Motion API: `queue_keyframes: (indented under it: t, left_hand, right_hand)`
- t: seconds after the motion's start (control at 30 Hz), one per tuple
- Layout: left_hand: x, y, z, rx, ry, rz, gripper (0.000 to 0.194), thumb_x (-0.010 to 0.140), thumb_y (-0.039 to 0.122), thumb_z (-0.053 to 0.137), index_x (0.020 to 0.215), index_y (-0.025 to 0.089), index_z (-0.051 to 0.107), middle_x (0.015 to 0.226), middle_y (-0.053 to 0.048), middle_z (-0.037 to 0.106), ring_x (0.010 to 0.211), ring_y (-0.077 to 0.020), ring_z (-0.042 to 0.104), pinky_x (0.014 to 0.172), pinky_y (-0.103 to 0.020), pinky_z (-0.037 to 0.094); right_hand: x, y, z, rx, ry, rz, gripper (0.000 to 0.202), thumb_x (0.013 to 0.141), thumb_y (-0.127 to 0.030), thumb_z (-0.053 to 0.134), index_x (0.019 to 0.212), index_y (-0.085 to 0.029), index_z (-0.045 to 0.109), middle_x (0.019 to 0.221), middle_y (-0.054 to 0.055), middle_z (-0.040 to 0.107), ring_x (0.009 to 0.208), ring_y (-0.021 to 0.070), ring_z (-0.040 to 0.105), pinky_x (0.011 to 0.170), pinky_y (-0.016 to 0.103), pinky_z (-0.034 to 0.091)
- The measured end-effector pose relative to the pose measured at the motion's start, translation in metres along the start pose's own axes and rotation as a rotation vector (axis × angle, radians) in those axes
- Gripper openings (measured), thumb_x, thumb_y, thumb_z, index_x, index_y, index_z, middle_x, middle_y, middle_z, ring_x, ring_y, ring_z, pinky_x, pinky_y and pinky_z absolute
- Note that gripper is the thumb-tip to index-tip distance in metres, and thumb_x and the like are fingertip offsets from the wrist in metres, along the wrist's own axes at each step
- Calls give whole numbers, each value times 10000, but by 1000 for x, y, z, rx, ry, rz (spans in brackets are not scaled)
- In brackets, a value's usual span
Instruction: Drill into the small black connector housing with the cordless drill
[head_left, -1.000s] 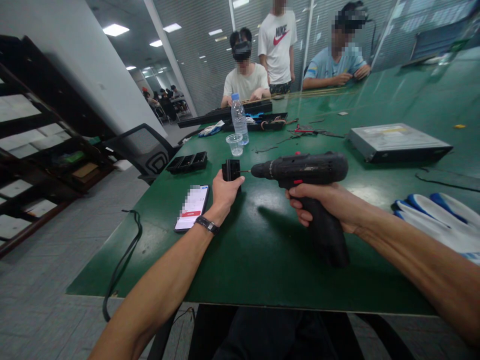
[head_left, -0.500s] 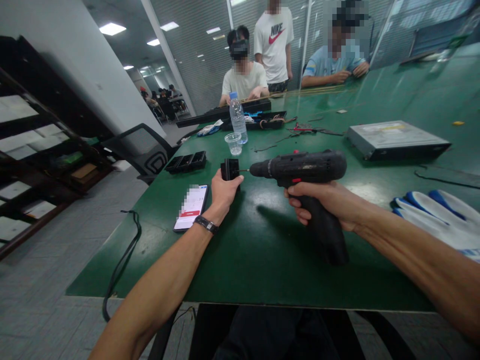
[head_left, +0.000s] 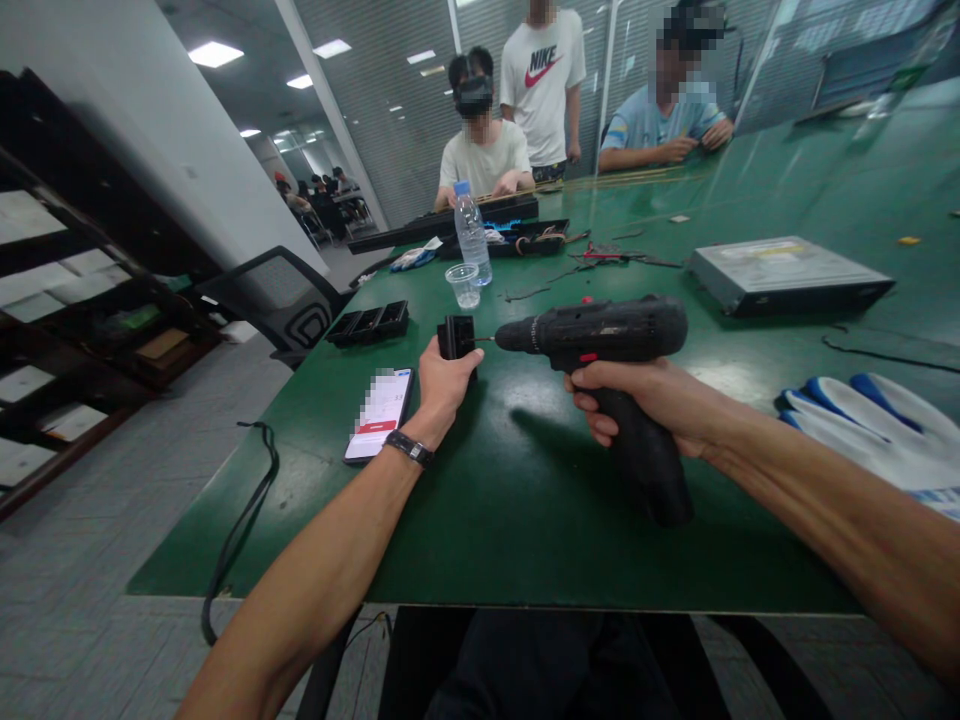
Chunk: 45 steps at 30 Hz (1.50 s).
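Observation:
My left hand (head_left: 444, 382) is closed round a small black plastic part (head_left: 457, 338), held on edge above the green table (head_left: 480, 540). My right hand (head_left: 637, 400) grips the handle of a black cordless drill (head_left: 607, 330), which lies level and points left. Its thin bit (head_left: 484, 339) reaches the right side of the black part; whether the tip touches is too small to tell. Left of my left hand lies a phone (head_left: 384, 405) with a lit screen. A black compartmented part (head_left: 369, 324) sits behind the phone.
Beyond my hands stand a clear cup (head_left: 463, 285) and a water bottle (head_left: 471, 235). A metal box (head_left: 791, 275) and white-blue gloves (head_left: 870, 430) lie at right. A black cable (head_left: 259, 500) hangs over the left edge. Several people are across the table.
The whole view has shifted slightly, so things appear a little further left. Both hands keep their holds, and the drill stays lined up with the black part.

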<state>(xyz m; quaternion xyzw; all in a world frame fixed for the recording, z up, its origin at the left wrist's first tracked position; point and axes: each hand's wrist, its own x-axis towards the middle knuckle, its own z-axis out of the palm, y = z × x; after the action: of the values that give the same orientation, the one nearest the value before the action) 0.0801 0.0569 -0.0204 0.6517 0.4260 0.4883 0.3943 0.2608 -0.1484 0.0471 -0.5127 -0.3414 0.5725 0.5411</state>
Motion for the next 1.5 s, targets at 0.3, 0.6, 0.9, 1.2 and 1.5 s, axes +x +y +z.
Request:
queue_keyframes:
  t: [0.3, 0.6, 0.9, 1.2, 1.5]
  left_hand:
    - [-1, 0, 0, 1, -4, 2, 386, 713, 266, 877, 1047, 156, 718, 970, -52, 740, 857, -193, 659, 779, -311, 534]
    - [-1, 1, 1, 9, 13, -6, 377, 702, 254, 872, 1034, 151, 725, 934, -35, 733, 832, -178, 649, 780, -295, 530]
    - [-2, 2, 1, -5, 14, -3, 382, 702, 243, 875, 1040, 150, 724, 944, -39, 733, 842, -183, 649, 776, -301, 525]
    - [2, -4, 0, 6, 7, 2, 387, 700, 268, 884, 1032, 157, 720, 934, -44, 732, 828, -190, 652, 752, -309, 526]
    - [-1, 2, 1, 2, 11, 8, 359, 708, 243, 871, 1020, 157, 714, 932, -39, 732, 816, -180, 645, 755, -301, 523]
  right_hand:
    - [-1, 0, 0, -6, -1, 1, 263, 756, -319, 877, 706, -191, 652, 668, -4, 570, 494, 112, 497, 447, 261, 510]
    - [1, 0, 0, -1, 7, 6, 259, 732, -294, 880, 685, -184, 650, 662, -7, 559, 477, 109, 507, 436, 259, 508]
    - [-1, -1, 0, -4, 5, 2, 243, 748, -286, 864, 696, -186, 648, 665, -8, 560, 474, 108, 501, 435, 265, 504]
    - [0, -1, 0, -12, 6, 2, 244, 746, -299, 864, 714, -194, 646, 666, -10, 557, 485, 111, 494, 436, 265, 503]
    - [0, -1, 0, -6, 2, 4, 248, 740, -288, 861, 690, -186, 641, 660, -10, 559, 470, 109, 505, 429, 256, 504]
